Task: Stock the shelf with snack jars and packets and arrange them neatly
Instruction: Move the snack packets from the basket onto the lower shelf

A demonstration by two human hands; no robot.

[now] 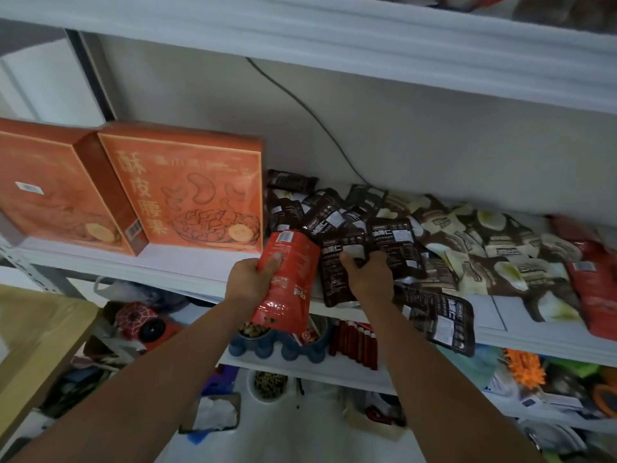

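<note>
My left hand [251, 275] grips a red snack packet [293, 282] that stands tilted against the front edge of the white shelf [187, 265]. My right hand [367, 277] holds a dark brown packet [337, 262] at the front of a loose pile of dark brown packets [337, 208]. Lighter brown and cream packets [494, 242] lie heaped to the right, with red packets [597, 289] at the far right. One dark packet [444, 319] hangs over the shelf's front edge.
Two large orange cashew boxes [187, 192] stand at the shelf's left. A dark cable [300, 105] runs down the back wall. The upper shelf board [334, 35] is close overhead. Lower shelves hold cluttered toys, bowls and red sticks [354, 342]. A cardboard box [36, 332] sits low left.
</note>
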